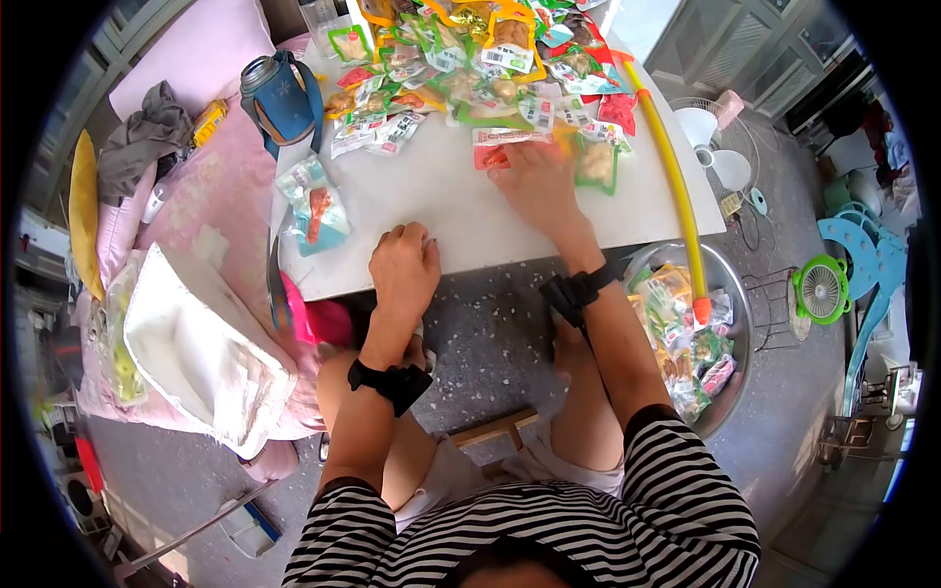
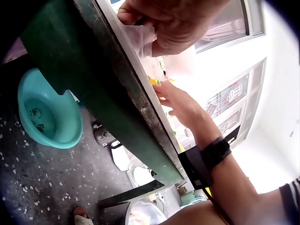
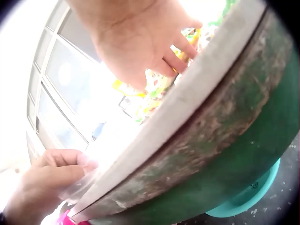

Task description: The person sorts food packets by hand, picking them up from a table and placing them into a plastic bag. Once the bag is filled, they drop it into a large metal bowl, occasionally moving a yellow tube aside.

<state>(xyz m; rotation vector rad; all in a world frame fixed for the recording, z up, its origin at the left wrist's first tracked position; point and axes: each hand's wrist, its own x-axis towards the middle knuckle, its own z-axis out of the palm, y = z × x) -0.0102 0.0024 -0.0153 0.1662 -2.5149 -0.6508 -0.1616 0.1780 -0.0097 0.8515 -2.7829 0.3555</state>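
My left hand (image 1: 405,269) is at the front edge of the white table, fingers curled. Between its thumb and fingers it pinches a clear plastic bag (image 2: 140,40), which also shows below the left hand (image 3: 51,180) in the right wrist view. My right hand (image 1: 541,186) reaches over the table to the near side of a heap of snack packets (image 1: 446,59). Its spread fingers (image 3: 176,61) touch a red and white packet (image 1: 490,157). A green-edged packet (image 1: 596,165) lies just right of that hand. Farther left lies a blue and white packet (image 1: 314,206).
A blue flask (image 1: 279,103) stands at the table's left. A yellow tube (image 1: 676,176) runs down the right side, over a metal basin (image 1: 740,363) of packets. A white foam box (image 1: 162,323) sits left, and a teal tub (image 2: 70,122) stands under the table.
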